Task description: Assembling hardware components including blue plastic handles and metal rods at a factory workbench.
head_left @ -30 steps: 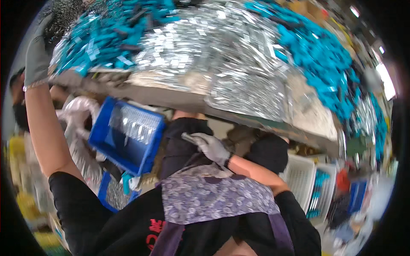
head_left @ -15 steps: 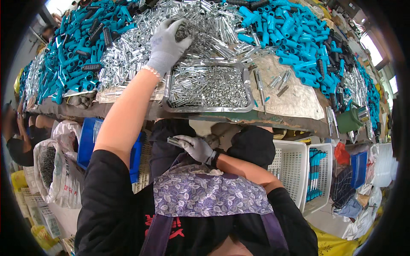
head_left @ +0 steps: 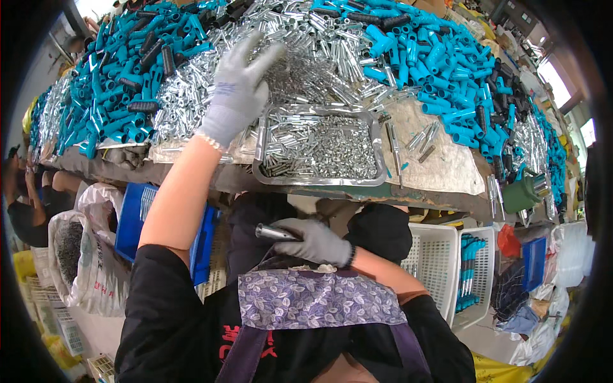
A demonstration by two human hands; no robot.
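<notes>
White printed sack (head_left: 96, 268) stands left, under the table.

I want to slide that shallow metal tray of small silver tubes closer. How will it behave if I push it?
The shallow metal tray looks rigid, so it should probably slide as one piece. Heaped with small silver tubes, it is likely heavy for its size. The round tubes may roll and shift inside; its front rim sits near the bench edge, so overshooting might tip it.
</notes>
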